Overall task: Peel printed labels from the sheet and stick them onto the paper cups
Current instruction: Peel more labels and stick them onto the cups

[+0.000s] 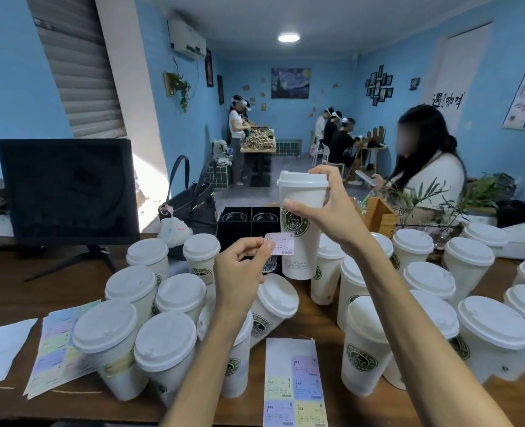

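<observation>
while right hand [332,211] grips lidded paper cup [301,223] raised above wooden counter [322,318], left hand [239,266] pinches peeled pink label [280,244] just beside cup's logo. label sheet [295,383] lies on counter below, among other lidded cups [162,343].

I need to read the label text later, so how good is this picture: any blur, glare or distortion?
Head view: wide-angle bending curves the blue walls and stretches the edge cups. The label pinched in the left hand is too small to read. The cup in the right hand is fairly sharp. The ceiling lamp is overexposed, and faces are blurred.
</observation>
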Available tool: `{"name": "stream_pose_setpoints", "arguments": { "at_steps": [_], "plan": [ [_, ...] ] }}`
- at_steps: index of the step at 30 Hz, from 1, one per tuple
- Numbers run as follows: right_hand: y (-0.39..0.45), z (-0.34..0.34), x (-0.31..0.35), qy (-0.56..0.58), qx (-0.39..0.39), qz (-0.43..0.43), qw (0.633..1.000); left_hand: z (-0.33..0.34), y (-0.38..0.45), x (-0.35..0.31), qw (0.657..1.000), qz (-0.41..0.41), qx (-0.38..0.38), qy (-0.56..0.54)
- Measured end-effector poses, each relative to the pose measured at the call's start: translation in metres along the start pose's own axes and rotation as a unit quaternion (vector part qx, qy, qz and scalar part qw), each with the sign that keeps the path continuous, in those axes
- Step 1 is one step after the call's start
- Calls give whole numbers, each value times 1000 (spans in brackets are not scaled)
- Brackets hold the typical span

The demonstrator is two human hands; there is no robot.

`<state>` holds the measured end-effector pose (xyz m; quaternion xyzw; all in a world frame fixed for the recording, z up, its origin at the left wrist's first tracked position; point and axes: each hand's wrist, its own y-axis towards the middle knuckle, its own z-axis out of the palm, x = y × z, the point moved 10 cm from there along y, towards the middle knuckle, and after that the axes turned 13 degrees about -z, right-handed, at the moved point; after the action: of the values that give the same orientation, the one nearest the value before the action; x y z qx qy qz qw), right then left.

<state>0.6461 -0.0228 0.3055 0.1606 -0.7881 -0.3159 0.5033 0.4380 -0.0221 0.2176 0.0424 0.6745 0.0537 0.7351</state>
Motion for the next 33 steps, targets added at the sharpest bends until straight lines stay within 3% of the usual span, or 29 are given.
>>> {"name": "stream_pose_setpoints", "arguments": {
  "at_steps": [8, 21, 30, 33],
  "plan": [
    [-1, 2, -9, 24, -2, -8, 1000, 10, -1, -6, 1000, 3, 0, 27],
    [2, 4, 4, 102, 28, -1, 994, 43, -4, -27, 999, 21, 21, -19],
    [-2, -3, 8, 104, 28, -8, 994, 39, -21, -46, 979, 123, -100, 127],
    [-3, -5, 9, 109, 30, -6, 994, 35, -25, -49, 969, 102, -125, 187]
  ]
}}
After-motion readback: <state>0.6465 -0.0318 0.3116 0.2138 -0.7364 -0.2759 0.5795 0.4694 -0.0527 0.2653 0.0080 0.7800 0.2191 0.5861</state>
